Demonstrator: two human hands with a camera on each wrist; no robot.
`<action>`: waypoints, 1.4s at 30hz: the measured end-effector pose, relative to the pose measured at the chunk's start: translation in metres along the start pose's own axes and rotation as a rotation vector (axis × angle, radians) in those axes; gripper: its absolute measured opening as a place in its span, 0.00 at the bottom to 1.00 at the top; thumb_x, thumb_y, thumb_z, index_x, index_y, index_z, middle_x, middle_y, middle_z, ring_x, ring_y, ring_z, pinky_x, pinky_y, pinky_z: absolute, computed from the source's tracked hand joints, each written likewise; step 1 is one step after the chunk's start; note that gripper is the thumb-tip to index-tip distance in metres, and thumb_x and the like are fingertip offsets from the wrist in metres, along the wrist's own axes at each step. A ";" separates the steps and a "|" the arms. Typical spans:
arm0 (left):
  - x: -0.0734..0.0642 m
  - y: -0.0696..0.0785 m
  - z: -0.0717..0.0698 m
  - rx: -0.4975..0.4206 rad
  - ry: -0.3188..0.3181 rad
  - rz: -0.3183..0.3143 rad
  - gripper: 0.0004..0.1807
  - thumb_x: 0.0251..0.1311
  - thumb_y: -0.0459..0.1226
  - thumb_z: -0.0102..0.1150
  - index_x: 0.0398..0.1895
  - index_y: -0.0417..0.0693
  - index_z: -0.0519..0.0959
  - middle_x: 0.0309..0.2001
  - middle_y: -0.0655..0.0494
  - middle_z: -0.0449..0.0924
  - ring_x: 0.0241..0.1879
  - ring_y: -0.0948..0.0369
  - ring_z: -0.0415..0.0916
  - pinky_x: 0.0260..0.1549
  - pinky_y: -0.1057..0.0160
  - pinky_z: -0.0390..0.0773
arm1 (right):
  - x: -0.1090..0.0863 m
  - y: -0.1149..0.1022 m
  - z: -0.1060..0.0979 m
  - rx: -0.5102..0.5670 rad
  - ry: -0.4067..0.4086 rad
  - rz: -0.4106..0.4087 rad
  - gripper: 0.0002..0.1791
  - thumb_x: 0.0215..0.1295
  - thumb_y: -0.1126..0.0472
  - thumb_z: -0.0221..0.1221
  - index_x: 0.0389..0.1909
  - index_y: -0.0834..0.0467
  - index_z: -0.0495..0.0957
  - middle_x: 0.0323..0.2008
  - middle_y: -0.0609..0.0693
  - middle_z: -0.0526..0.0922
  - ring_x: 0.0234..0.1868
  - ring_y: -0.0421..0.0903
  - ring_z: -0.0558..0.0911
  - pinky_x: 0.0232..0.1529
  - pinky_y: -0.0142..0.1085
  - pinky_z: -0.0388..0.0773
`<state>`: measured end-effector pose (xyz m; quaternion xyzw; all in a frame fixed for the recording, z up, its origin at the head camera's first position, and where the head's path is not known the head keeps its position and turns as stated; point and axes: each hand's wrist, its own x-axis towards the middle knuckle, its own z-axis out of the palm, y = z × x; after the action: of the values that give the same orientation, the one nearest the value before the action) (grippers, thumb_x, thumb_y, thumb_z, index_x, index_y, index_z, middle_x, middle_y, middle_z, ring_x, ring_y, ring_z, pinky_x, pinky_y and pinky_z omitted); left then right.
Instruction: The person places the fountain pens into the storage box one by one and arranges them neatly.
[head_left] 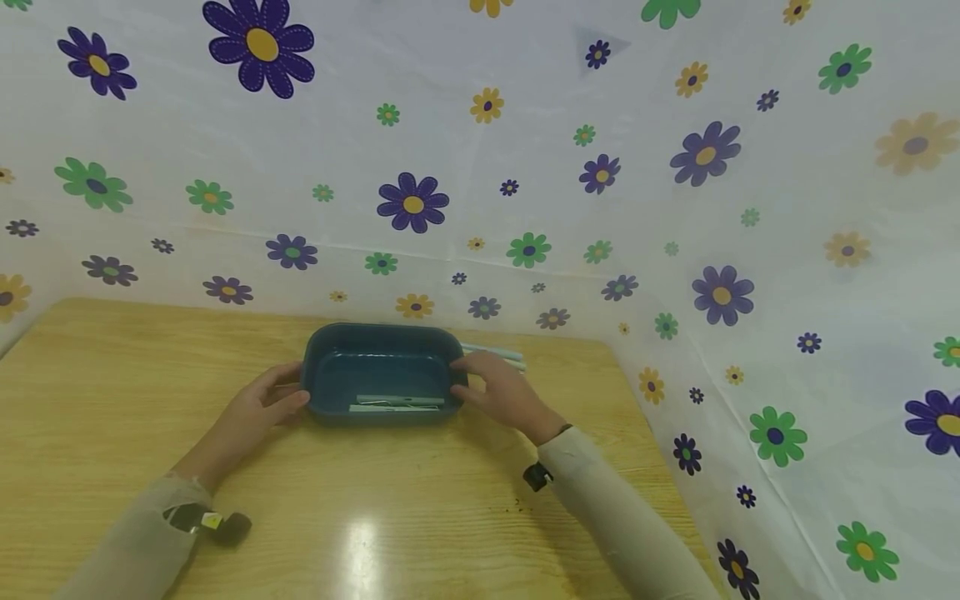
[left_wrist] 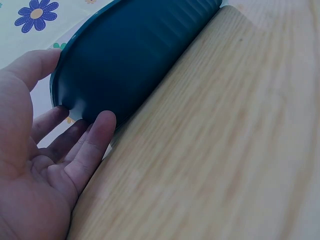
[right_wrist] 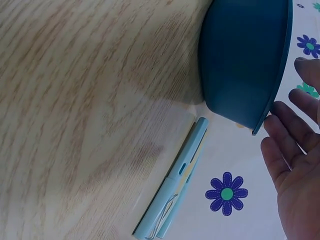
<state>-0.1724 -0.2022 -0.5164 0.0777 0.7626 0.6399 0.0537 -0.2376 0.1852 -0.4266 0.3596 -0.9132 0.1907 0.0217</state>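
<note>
A dark teal plastic basin (head_left: 382, 333), rectangular with rounded corners, stands on the table. Inside it, along the near wall, lie light-coloured pens (head_left: 397, 400) with wire clips. My left hand (head_left: 266, 396) touches the basin's left end, fingers fairly straight and spread; the left wrist view shows fingertips (left_wrist: 60, 112) against the outer wall and rim. At the opposite end, my right hand (head_left: 498, 392) has its fingers at the rim, loosely extended. Beyond that hand lie pale blue pens (right_wrist: 172, 185) on the table, partly hidden by it in the head view.
The wooden table (head_left: 360, 500) meets a flower-printed white sheet (head_left: 450, 150) behind and on the right. Small dark specks (head_left: 516, 505) lie near my right forearm. Small wrist cameras (head_left: 537, 476) are strapped over the sleeves.
</note>
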 end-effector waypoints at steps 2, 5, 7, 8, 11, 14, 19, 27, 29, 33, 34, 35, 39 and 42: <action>0.000 0.000 0.000 0.000 0.001 -0.002 0.36 0.63 0.51 0.56 0.72 0.54 0.57 0.65 0.43 0.67 0.52 0.68 0.75 0.43 0.62 0.83 | 0.002 -0.001 0.001 -0.025 -0.009 -0.007 0.22 0.65 0.48 0.59 0.55 0.57 0.76 0.52 0.46 0.79 0.56 0.42 0.75 0.59 0.38 0.72; 0.000 -0.001 0.000 -0.002 0.001 -0.001 0.36 0.63 0.50 0.56 0.72 0.54 0.57 0.64 0.43 0.67 0.52 0.68 0.75 0.43 0.62 0.83 | 0.006 -0.003 0.002 -0.066 -0.009 -0.027 0.21 0.65 0.49 0.59 0.54 0.56 0.76 0.51 0.46 0.80 0.56 0.43 0.75 0.60 0.39 0.71; 0.000 -0.001 0.000 -0.004 0.001 0.002 0.35 0.63 0.50 0.56 0.72 0.54 0.57 0.64 0.43 0.67 0.52 0.68 0.75 0.44 0.62 0.83 | 0.008 -0.005 0.003 -0.081 -0.013 -0.040 0.21 0.65 0.49 0.59 0.54 0.55 0.76 0.51 0.45 0.79 0.56 0.43 0.74 0.61 0.38 0.71; 0.000 -0.001 0.000 -0.005 0.000 0.003 0.35 0.64 0.50 0.56 0.71 0.55 0.57 0.64 0.43 0.67 0.52 0.68 0.75 0.44 0.62 0.83 | 0.009 -0.006 0.003 -0.086 -0.016 -0.042 0.21 0.65 0.49 0.59 0.54 0.55 0.76 0.51 0.45 0.79 0.56 0.42 0.74 0.61 0.38 0.71; 0.000 -0.002 -0.001 -0.011 -0.002 0.005 0.35 0.64 0.49 0.56 0.71 0.55 0.58 0.65 0.44 0.66 0.53 0.67 0.74 0.44 0.62 0.82 | 0.012 -0.008 0.004 -0.076 -0.043 -0.049 0.20 0.66 0.50 0.58 0.54 0.54 0.76 0.52 0.45 0.78 0.56 0.41 0.75 0.60 0.36 0.72; 0.000 -0.001 -0.001 -0.014 -0.004 0.004 0.35 0.64 0.49 0.56 0.72 0.55 0.57 0.65 0.44 0.66 0.53 0.67 0.74 0.44 0.61 0.82 | 0.017 -0.010 0.005 -0.076 -0.069 -0.070 0.18 0.66 0.50 0.58 0.53 0.53 0.77 0.50 0.44 0.79 0.54 0.40 0.75 0.58 0.35 0.73; -0.001 0.001 0.000 -0.009 0.001 0.001 0.35 0.64 0.50 0.56 0.72 0.55 0.57 0.65 0.44 0.67 0.53 0.67 0.74 0.44 0.62 0.83 | 0.025 -0.015 0.007 -0.093 -0.138 -0.151 0.15 0.67 0.51 0.57 0.49 0.53 0.79 0.48 0.45 0.80 0.53 0.41 0.77 0.58 0.35 0.73; -0.001 0.002 0.001 -0.002 0.004 0.000 0.35 0.63 0.50 0.56 0.71 0.55 0.57 0.65 0.45 0.66 0.54 0.64 0.74 0.44 0.62 0.83 | 0.035 -0.022 0.016 -0.157 -0.248 -0.166 0.13 0.67 0.52 0.57 0.49 0.51 0.78 0.47 0.43 0.80 0.50 0.39 0.78 0.55 0.32 0.75; -0.001 0.001 0.000 -0.003 0.003 0.001 0.35 0.63 0.50 0.56 0.71 0.56 0.57 0.65 0.45 0.66 0.55 0.63 0.74 0.43 0.61 0.83 | 0.038 -0.024 0.017 -0.146 -0.260 -0.144 0.14 0.66 0.51 0.58 0.49 0.50 0.78 0.47 0.42 0.80 0.50 0.38 0.78 0.54 0.31 0.75; 0.000 -0.001 0.001 -0.011 -0.002 0.010 0.35 0.63 0.50 0.57 0.71 0.56 0.58 0.66 0.46 0.65 0.56 0.60 0.73 0.44 0.61 0.83 | 0.043 -0.030 0.020 -0.123 -0.307 -0.064 0.15 0.64 0.49 0.60 0.49 0.49 0.78 0.46 0.40 0.80 0.47 0.36 0.78 0.50 0.30 0.76; 0.000 -0.001 0.001 -0.012 -0.003 0.011 0.35 0.63 0.50 0.57 0.71 0.56 0.57 0.66 0.46 0.65 0.57 0.59 0.73 0.44 0.61 0.83 | 0.045 -0.032 0.020 -0.122 -0.319 -0.045 0.15 0.64 0.49 0.60 0.49 0.49 0.78 0.45 0.40 0.81 0.46 0.36 0.78 0.50 0.30 0.76; 0.000 -0.001 0.002 -0.014 -0.003 0.012 0.35 0.63 0.50 0.57 0.71 0.56 0.57 0.66 0.46 0.65 0.57 0.58 0.72 0.44 0.61 0.83 | 0.046 -0.034 0.020 -0.125 -0.332 -0.025 0.15 0.63 0.48 0.60 0.48 0.48 0.78 0.45 0.40 0.81 0.46 0.36 0.78 0.49 0.30 0.76; -0.002 0.003 0.002 -0.007 0.000 0.008 0.35 0.63 0.50 0.56 0.71 0.55 0.57 0.66 0.45 0.65 0.58 0.55 0.72 0.44 0.61 0.82 | 0.051 -0.040 0.021 -0.164 -0.380 0.021 0.13 0.63 0.50 0.61 0.46 0.49 0.79 0.43 0.41 0.81 0.44 0.38 0.79 0.48 0.31 0.77; -0.003 0.004 0.001 0.000 0.005 0.011 0.35 0.64 0.50 0.56 0.71 0.54 0.57 0.65 0.43 0.65 0.57 0.55 0.72 0.44 0.61 0.82 | 0.055 -0.041 0.023 -0.217 -0.401 0.028 0.12 0.62 0.50 0.62 0.45 0.48 0.80 0.42 0.41 0.81 0.43 0.38 0.79 0.47 0.31 0.77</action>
<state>-0.1692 -0.2010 -0.5126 0.0802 0.7623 0.6405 0.0483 -0.2486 0.1139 -0.4249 0.3730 -0.9193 0.0164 -0.1245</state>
